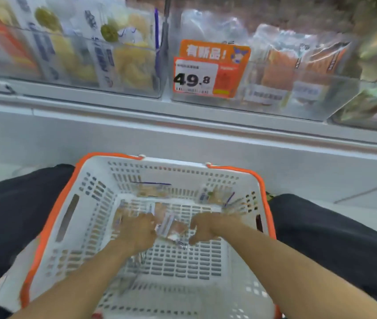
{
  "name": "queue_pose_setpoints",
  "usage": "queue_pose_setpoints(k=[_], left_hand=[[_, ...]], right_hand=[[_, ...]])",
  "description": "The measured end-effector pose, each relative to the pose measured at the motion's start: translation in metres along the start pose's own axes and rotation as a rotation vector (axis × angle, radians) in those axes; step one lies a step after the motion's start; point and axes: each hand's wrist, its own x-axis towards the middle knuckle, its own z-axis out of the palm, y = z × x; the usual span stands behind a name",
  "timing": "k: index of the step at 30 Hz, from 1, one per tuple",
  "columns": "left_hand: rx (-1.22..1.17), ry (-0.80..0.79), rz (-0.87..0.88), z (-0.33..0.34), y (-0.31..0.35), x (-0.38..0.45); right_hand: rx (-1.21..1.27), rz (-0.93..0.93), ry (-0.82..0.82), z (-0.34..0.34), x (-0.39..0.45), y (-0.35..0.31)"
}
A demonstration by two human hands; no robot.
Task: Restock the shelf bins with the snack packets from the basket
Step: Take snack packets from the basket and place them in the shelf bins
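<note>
A white basket [84,203] with an orange rim sits on my lap below the shelf. Both hands reach down into it. My left hand [138,230] and my right hand [203,227] grip the two sides of a clear snack packet [171,226] with orange contents near the basket's floor. More clear packets lie at the far wall [150,189], in the far right corner [215,195] and under my left forearm [134,263]. The image is blurred by motion.
Above the white shelf ledge [183,125] stand clear bins: one on the left [86,63] with yellow snack packets, one on the right [298,86] with orange packets and an orange price tag [208,70] reading 49.8. Another bin [371,107] shows at far right.
</note>
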Motion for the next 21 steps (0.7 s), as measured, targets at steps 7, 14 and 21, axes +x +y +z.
queue_pose_setpoints(k=[7, 14, 21], left_hand=[[0.115, -0.152, -0.096, 0.05, -0.032, -0.007], [-0.178, 0.032, -0.124, 0.044, -0.028, -0.003], [-0.452, -0.007, -0.083, 0.002, -0.013, -0.01]], right_hand=[[0.646, 0.133, 0.351, 0.072, 0.071, -0.05], [0.717, 0.243, 0.204, 0.116, 0.081, -0.052], [1.208, -0.008, 0.063, 0.05, 0.051, -0.03]])
